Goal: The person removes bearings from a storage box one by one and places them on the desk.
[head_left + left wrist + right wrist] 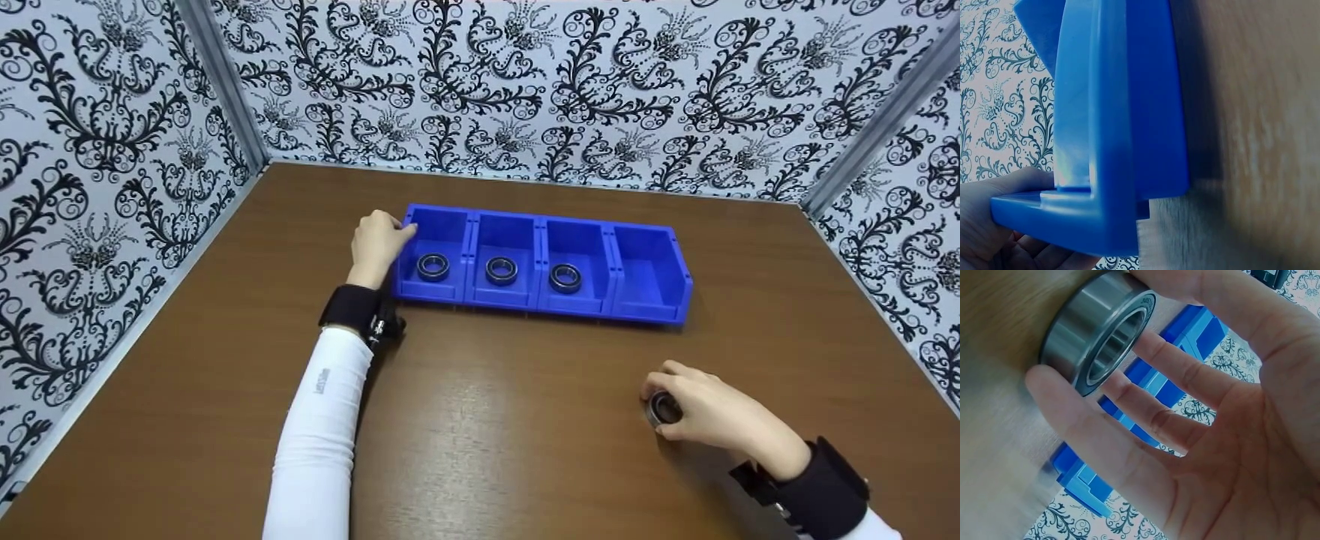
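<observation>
On the brown table is a blue bin [649, 311] with its compartments in a row. My left hand [377, 244] grips the bin's left side wall, thumb over the inner side and fingers outside, as the left wrist view shows. At the front right, my right hand [709, 409] holds a steel ball bearing [1098, 332] between thumb and fingers, low over or on the table; I cannot tell if it touches. Three more bearings lie in the bin, one in each compartment from the left: the first bearing [433, 267], the second bearing [501, 271] and the third bearing [565, 278]. No bearing shows in the rightmost compartment.
Patterned white-and-black panels [480, 90] stand behind the table and along both sides. Grey metal posts, a left post [225, 82] and a right post [885, 127], rise at the back corners. The bin sits toward the back of the table [480, 420].
</observation>
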A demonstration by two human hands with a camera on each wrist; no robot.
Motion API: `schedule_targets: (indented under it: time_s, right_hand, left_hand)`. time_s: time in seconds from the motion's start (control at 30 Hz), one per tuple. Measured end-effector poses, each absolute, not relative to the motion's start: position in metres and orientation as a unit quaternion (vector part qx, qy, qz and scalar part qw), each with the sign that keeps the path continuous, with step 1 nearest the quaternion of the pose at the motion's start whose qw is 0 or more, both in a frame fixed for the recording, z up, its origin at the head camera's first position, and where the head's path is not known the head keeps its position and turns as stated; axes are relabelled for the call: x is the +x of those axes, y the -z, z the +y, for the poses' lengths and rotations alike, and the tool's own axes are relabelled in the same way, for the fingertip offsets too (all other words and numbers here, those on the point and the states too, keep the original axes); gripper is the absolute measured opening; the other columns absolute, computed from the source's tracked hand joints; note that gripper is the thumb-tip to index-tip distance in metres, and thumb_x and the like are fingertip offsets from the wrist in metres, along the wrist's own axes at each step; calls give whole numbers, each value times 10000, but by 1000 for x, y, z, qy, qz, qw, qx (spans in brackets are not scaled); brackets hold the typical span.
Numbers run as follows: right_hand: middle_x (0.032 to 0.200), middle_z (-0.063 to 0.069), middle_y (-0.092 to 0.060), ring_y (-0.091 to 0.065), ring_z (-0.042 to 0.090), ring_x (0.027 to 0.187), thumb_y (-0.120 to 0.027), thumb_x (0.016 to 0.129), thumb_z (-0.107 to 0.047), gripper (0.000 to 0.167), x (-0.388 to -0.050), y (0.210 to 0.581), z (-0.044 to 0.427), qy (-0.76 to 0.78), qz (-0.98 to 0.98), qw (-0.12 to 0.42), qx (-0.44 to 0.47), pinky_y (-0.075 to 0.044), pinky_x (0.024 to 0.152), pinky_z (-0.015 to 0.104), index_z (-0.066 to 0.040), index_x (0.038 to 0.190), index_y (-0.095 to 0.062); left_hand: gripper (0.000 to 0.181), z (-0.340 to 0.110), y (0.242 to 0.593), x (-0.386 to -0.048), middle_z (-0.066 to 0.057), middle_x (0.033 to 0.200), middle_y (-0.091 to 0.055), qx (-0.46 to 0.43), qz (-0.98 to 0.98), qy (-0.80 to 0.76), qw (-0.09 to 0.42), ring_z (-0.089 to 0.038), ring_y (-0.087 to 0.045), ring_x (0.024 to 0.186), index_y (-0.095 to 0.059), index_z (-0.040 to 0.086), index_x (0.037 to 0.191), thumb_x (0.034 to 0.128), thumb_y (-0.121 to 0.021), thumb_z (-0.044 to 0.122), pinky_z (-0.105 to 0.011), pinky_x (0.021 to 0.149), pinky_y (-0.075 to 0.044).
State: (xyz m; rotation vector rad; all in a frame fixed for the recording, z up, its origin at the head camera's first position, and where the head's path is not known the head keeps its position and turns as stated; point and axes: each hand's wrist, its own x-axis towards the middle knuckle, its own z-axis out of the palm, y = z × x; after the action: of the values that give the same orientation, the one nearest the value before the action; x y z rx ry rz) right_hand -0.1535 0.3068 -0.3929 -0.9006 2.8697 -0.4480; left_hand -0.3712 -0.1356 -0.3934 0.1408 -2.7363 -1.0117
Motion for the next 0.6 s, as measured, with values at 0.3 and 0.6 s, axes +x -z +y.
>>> schedule_targets:
  time_s: [0.3,0.6]
  right_hand:
    - [996,-38,-601,-637,176,844,-875,768,-90,316,-152,388,307,147,943,50,-293,-539,709,373,-170,1022,-704]
    - [1021,-38,-634,-668,176,878,-849,779,-61,301,-151,379,307,143,943,17,-300,-555,740,391,-172,1032,-730]
  left_hand:
    - [324,-136,395,-371,-216,1122,-759,45,-930,348,112,-411,-729,1023,-820,10,1029,976,-733,317,-538,865,-563]
    - [310,-136,394,-371,-214,1128,-758,44,-931,343,116,-418,-726,1035,-826,18,1019,970,-740,312,-544,866,-561]
